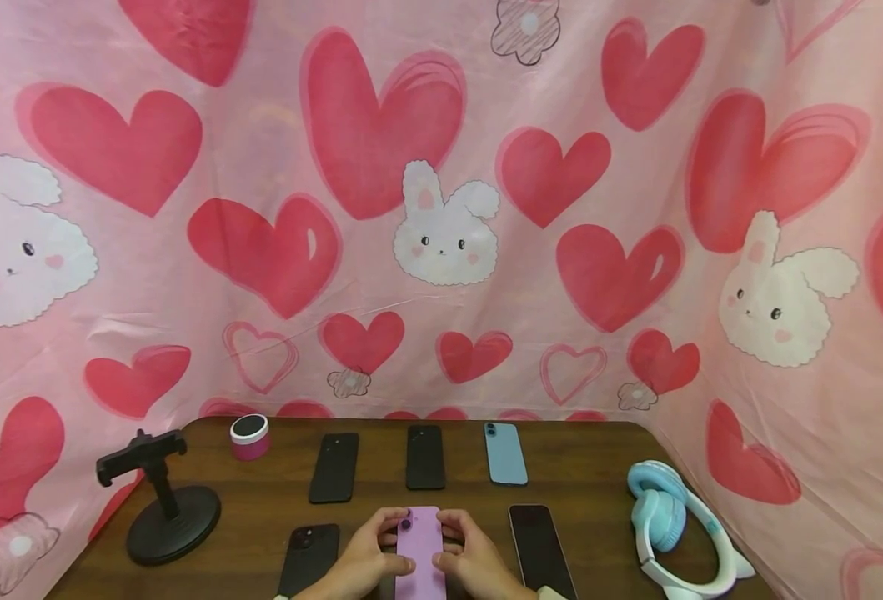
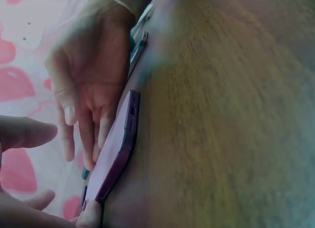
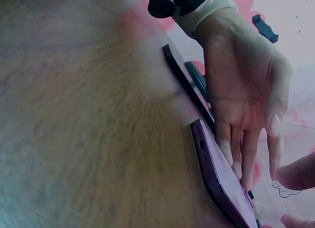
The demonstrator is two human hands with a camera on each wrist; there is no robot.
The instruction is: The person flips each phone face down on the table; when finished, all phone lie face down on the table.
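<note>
A lilac phone [image 1: 420, 550] lies back up on the wooden table, its camera at the upper left corner. My left hand [image 1: 369, 554] is at its left side, and my right hand [image 1: 474, 558] mirrors it on the right. Both thumbs extend over the phone's back in the head view, while the other fingers reach toward its upper side edges. Through the left wrist view, the right hand [image 2: 98, 80] shows long, nearly straight fingers beside the phone [image 2: 115, 139]. Across the right wrist view, the left hand [image 3: 241, 85] has similarly straight fingers, thumb raised off the phone [image 3: 221, 174].
Black phones [image 1: 334, 467] and a light blue phone [image 1: 505, 453] line the back. Another black phone [image 1: 309, 554] is left; a dark-screened phone [image 1: 540, 550] is right. A phone stand [image 1: 173, 523], pink-white round object [image 1: 249, 437] and cat-ear headphones [image 1: 681, 533] stand around them.
</note>
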